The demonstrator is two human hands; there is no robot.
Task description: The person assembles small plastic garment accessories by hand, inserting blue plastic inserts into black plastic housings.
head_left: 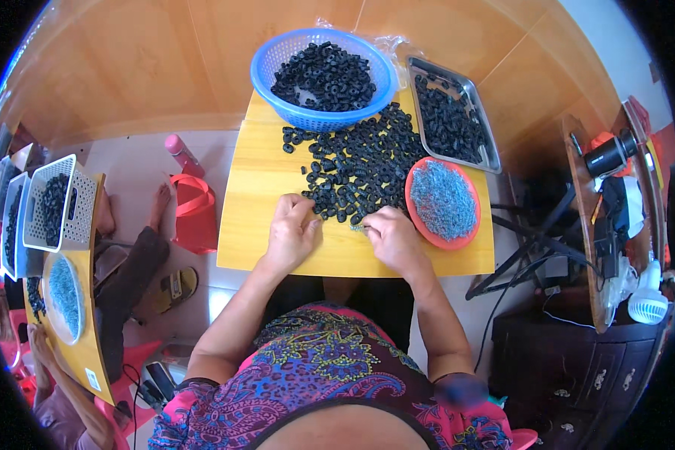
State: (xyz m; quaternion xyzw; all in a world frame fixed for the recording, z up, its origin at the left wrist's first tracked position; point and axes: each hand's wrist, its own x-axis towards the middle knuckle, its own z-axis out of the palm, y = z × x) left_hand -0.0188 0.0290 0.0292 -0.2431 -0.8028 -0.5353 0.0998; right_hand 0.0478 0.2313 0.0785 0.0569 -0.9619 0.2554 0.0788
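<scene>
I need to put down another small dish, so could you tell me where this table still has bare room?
The table is bare along its left side, between its left edge and the loose black rings, and in the near strip around the left hand and right hand. The far and right parts are crowded: blue basket, metal tray, red dish.

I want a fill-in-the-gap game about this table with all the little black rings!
1. The round plastic basket holding small black rubber rings is coloured ____.
2. The small silvery blue metal pieces lie on a round ____ plate.
3. The rectangular metal tray sits to the ____ of the basket.
4. Both the left hand and the right hand rest on the ____ wooden table.

Missing words: blue; red; right; yellow
</scene>
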